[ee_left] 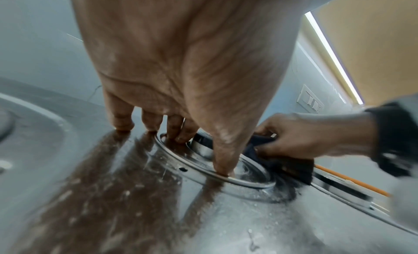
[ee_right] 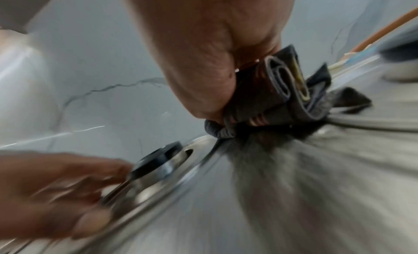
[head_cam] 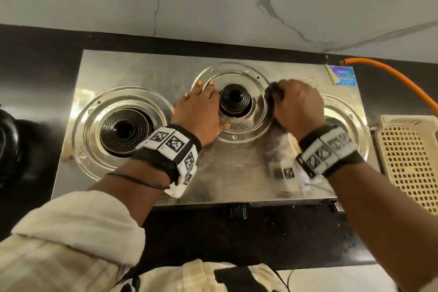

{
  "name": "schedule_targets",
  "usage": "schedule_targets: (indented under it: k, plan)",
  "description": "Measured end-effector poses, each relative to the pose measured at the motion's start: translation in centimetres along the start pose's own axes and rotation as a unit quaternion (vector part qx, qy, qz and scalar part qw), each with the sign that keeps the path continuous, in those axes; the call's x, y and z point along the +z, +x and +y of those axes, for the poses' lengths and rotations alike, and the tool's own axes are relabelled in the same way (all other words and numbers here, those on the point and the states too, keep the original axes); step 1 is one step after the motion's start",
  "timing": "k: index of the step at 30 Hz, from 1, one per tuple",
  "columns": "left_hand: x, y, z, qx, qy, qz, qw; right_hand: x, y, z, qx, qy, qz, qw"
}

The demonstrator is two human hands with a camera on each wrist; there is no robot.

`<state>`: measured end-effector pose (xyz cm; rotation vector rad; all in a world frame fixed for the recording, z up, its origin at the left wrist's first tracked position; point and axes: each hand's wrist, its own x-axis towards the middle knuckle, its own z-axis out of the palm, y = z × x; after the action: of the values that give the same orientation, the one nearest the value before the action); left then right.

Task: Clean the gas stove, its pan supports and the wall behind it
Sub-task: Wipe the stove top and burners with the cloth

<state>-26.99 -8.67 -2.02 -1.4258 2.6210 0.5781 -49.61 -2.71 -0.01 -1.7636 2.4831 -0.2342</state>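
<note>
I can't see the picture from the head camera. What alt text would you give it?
Seen from above, a person's right hand rubs a bunched dark cloth on a steel three-burner gas stove beside the middle burner, while the left hand rests its straight fingers on that burner's ring. A marbled wall stands behind; an orange hose runs off right.

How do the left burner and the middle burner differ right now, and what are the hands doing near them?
The left burner is wider and flatter, with a yellowish rim; the middle burner is narrower and stands taller. Nothing touches the left one; the left hand presses straight fingers on the middle one's ring, while the right hand grips a dark cloth at that ring's right edge. Both are black and bare of pan supports.
</note>
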Motion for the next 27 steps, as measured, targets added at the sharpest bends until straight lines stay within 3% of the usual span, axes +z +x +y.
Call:
schedule_targets:
  k: [4,8,13,16,18,22,27]
  plan:
    - [0.0,-0.1,0.0,-0.002,0.004,-0.004,1.000,0.5,6.5,-1.9,-0.047,0.023,0.001,0.999]
    - [-0.2,-0.2,0.6,-0.009,0.006,-0.005,1.000,1.6,10.0,-6.2,-0.154,0.057,-0.031,0.986]
    - [0.0,-0.5,0.5,-0.012,0.004,0.018,1.000,1.9,10.6,-11.9,-0.325,0.077,-0.161,0.929]
    - [0.1,-0.5,0.4,-0.017,-0.004,0.023,1.000,1.7,11.0,-12.1,-0.369,0.053,-0.196,0.907]
    - [0.2,-0.5,0.4,-0.014,-0.013,0.019,1.000,1.5,11.6,-10.9,-0.357,0.036,-0.192,0.914]
    - [0.1,-0.5,0.3,-0.012,-0.019,0.002,1.000,0.6,12.0,-6.2,-0.248,0.050,-0.137,0.958]
    - [0.0,-0.5,0.2,-0.009,-0.016,-0.002,1.000,0.3,8.2,-0.2,-0.139,0.032,-0.050,0.988]
